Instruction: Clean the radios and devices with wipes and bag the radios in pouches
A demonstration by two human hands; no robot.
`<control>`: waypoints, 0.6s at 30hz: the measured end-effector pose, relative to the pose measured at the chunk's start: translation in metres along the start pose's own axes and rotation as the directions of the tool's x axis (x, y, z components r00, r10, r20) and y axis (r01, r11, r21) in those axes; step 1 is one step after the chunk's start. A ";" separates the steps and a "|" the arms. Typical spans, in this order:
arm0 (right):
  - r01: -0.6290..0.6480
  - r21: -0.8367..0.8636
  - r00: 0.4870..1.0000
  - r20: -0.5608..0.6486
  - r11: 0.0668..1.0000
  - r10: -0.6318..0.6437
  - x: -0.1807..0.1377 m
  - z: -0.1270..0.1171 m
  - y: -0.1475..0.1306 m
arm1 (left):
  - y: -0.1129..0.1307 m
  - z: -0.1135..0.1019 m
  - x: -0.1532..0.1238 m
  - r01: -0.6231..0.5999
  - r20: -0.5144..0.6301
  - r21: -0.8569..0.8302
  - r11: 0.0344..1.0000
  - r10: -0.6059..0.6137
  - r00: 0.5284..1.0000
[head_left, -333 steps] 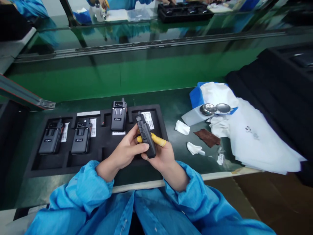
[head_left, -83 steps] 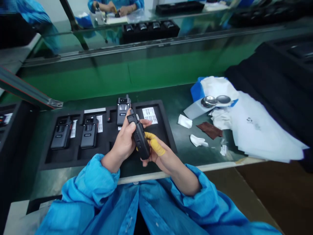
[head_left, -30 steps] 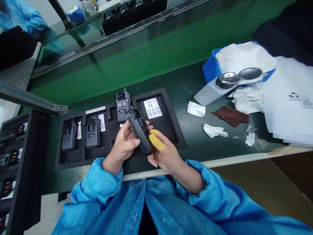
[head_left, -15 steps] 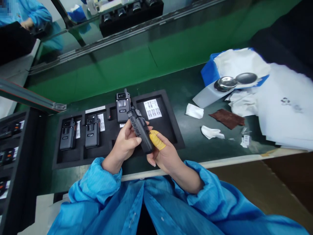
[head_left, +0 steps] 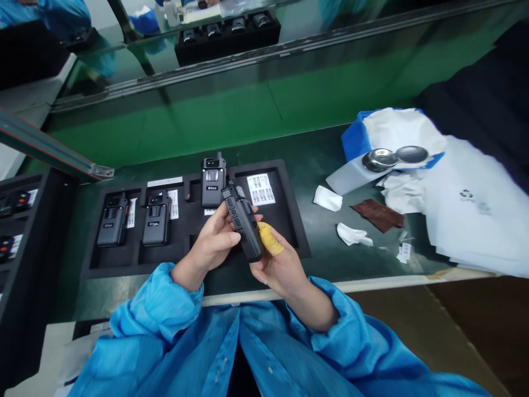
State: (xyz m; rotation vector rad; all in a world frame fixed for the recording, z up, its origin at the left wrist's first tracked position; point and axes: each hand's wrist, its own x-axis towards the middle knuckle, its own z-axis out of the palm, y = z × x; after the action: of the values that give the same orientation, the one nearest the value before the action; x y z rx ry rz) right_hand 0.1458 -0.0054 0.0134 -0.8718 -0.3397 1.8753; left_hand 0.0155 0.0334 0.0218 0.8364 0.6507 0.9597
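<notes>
Between both hands I hold a black two-way radio (head_left: 243,223) on edge, its side buttons facing up. My left hand (head_left: 217,237) is closed around its left side, thumb by the buttons. My right hand (head_left: 279,259) grips the lower right side; a yellow finger cot (head_left: 270,238) covers one of its digits. Underneath lies a black foam tray (head_left: 300,226) with compartments. Another radio (head_left: 212,190) marked "Riton" stands in the tray just behind the held one. Two more, a left radio (head_left: 112,223) and a middle radio (head_left: 157,220), lie in compartments further left.
To the right are a dispenser bottle (head_left: 351,173) with a metal top, a blue bin (head_left: 353,140) of white cloths, a brown cloth (head_left: 378,214) and white foam sheets (head_left: 475,220). A second radio tray (head_left: 45,220) stands at far left. A metal post (head_left: 53,146) slants above the bench.
The camera view has shifted slightly, so the bench items sit at different places. Both hands keep hold of the radio, with its pose nearly the same.
</notes>
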 end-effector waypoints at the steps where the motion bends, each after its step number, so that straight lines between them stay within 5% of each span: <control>1: 0.000 0.001 1.000 -0.001 1.000 0.000 0.000 0.000 0.000 | 0.000 0.000 0.000 0.000 -0.002 0.003 1.000 0.000 1.000; 18: -0.009 -0.054 0.998 -0.066 0.999 0.005 -0.007 -0.010 0.000 | -0.008 0.011 0.000 0.035 -0.063 0.040 0.999 -0.032 0.997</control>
State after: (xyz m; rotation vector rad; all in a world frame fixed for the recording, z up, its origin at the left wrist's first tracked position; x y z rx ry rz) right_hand 0.1545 -0.0126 0.0092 -0.9705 -0.3484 1.8466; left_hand 0.0269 0.0274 0.0211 0.8318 0.7384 0.9479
